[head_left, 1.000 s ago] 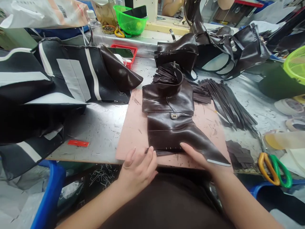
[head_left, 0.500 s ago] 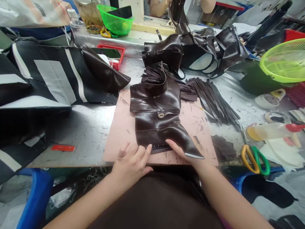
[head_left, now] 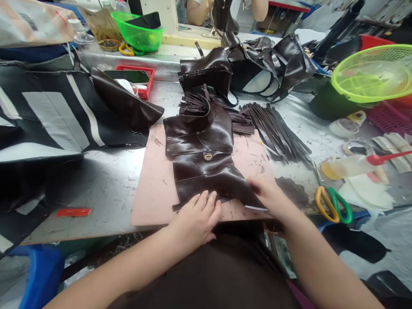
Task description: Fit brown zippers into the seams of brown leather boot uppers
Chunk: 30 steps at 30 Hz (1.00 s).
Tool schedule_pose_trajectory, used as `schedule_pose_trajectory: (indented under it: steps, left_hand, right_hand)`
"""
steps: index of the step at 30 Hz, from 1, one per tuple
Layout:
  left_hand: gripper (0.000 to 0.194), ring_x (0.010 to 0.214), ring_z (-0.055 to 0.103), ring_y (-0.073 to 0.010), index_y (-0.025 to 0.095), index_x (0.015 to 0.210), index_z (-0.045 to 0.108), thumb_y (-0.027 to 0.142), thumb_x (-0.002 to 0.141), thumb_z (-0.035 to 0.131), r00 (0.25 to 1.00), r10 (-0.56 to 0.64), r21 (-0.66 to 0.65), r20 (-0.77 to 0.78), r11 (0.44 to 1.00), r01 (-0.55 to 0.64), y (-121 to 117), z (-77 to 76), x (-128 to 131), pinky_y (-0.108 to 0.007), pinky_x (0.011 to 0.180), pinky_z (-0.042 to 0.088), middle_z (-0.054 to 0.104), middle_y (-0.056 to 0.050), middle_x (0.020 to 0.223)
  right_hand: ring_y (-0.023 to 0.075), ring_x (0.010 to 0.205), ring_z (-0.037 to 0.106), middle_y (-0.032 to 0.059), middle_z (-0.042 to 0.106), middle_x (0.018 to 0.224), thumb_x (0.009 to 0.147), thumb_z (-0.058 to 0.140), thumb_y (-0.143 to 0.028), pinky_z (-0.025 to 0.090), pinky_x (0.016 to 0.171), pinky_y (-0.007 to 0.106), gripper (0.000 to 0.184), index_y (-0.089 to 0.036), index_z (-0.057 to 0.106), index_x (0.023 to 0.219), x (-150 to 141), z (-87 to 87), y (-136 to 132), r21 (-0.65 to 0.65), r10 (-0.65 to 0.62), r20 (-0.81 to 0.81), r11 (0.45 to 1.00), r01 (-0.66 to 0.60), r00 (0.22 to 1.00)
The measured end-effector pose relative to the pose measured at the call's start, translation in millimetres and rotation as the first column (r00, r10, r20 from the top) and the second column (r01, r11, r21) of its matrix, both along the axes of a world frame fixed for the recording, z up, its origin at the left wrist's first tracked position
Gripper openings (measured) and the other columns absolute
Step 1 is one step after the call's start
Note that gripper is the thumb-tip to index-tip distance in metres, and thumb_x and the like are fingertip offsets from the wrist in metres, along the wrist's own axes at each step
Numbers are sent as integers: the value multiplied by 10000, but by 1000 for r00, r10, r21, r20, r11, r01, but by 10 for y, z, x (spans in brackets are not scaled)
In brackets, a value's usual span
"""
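A glossy dark brown leather boot upper (head_left: pixel 206 169) lies flat on a pink board (head_left: pixel 149 189), its pointed toe to the right and a small metal buckle (head_left: pixel 208 157) in the middle. At its lower edge rests my left hand (head_left: pixel 199 214), fingers stretched over the leather and thumb apart. My right hand (head_left: pixel 268 195) is closed around the toe edge; some of its fingers are hidden and blurred. A dark leather strip (head_left: pixel 176 207) pokes out at the lower left of the upper.
Thin dark strips (head_left: pixel 277 133) lie behind the board. More boot uppers (head_left: pixel 206 68) are piled at the back. Scissors (head_left: pixel 331 204) and a glue bottle (head_left: pixel 347 167) sit right; black leather pieces (head_left: pixel 58 116) lie left. A co-worker's arm (head_left: pixel 198 13) shows at the back.
My left hand has moved onto the boot upper's lower edge. My right hand has shifted from the lower edge to the toe's far side. The view has shifted, moving the scene leftward.
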<state>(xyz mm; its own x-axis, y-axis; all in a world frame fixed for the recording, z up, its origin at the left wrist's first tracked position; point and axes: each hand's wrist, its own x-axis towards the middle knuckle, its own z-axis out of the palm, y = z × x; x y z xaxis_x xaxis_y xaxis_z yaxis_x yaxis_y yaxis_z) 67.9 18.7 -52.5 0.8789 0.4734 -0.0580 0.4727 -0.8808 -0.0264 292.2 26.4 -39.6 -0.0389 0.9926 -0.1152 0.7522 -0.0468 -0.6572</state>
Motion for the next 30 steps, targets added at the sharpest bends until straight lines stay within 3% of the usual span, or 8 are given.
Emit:
schedule_pose_trajectory:
  steps: [2,5,10,14,20,25,30]
  left_hand:
    - [754,1164,430,-345,74,1247,426,564,699,596,1000,-10,17,0,1000,10,1,6,-9,-408,937,366,417,-195,1322]
    - [788,1151,433,-347,109,1278,401,605,691,574,1000,-8,35,-5,999,9,21,38,-1,-416,912,379,371,-163,1365]
    - [767,1111,452,-314,98,1222,461,632,681,562,1000,-26,37,4,999,25,109,50,48,-398,906,368,419,-157,1332]
    - [805,1164,400,-290,88,1214,466,674,667,538,994,-83,31,64,996,82,181,12,82,-366,963,303,446,-155,1310]
    - [857,895,477,-245,140,1316,357,688,675,509,998,-70,1,5,998,70,269,75,196,-347,701,374,355,-92,1390]
    - [778,974,446,-261,85,1222,450,662,702,496,983,-172,-27,65,984,174,376,113,314,-358,816,328,466,-150,1284]
    - [777,898,449,-242,125,1222,455,684,683,496,985,-165,-49,45,985,167,443,92,405,-350,742,332,359,-126,1378]
  right_hand:
    - [223,679,630,83,659,734,826,377,-475,514,605,356,399,-161,624,829,93,60,-34,-120,-29,-167,993,9,985]
    - [193,756,624,64,662,834,749,527,-405,512,674,321,286,-169,606,890,75,103,-43,-202,-81,-354,979,9,932]
    - [145,635,570,2,583,695,672,595,-304,483,623,301,270,-185,576,913,22,-41,134,-163,-232,-225,966,198,946]
    - [131,610,544,-26,537,666,647,619,-301,458,561,268,256,-201,529,865,94,-152,254,-196,-208,-218,966,166,953]
    - [135,624,534,-37,530,626,653,630,-313,434,597,276,204,-206,504,772,106,-167,300,-152,-209,-145,970,187,967]
    - [124,593,508,-36,529,613,628,658,-308,424,576,263,200,-195,512,704,127,-141,321,-142,-183,-160,977,161,970]
    - [128,587,538,-12,585,625,680,614,-278,432,578,262,112,-185,552,676,177,-56,218,-131,-190,-124,976,174,974]
